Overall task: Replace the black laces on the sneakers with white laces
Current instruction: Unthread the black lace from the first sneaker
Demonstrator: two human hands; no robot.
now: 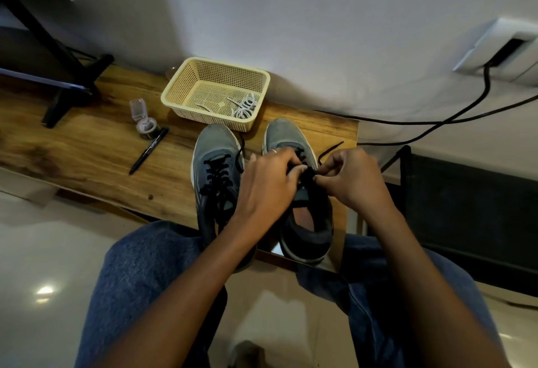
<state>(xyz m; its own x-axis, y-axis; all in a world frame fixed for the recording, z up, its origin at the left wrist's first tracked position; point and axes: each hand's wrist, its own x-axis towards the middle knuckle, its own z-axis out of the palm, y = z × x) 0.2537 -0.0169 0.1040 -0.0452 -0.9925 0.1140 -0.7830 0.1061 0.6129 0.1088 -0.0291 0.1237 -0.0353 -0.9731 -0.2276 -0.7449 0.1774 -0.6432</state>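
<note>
Both hands pinch the black lace (308, 175) over the right sneaker (302, 193): left hand (269, 184), right hand (348, 178).

Sneakers stand side by side on a wooden table (96, 146) against a white wall; the left sneaker (215, 172) is fully laced. White laces (244, 107) lie in the basket (215, 92) behind, with a marker (148, 150) and a small jar (145, 127) nearby. Fingers hide the knot and the right sneaker's eyelets.

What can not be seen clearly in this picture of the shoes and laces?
- Head view: eyelets of the right sneaker, hidden by both hands.
- Right hand and left hand: their fingertip grip on the black lace is too dark.
- White laces in the basket: number too tangled to count.
</note>
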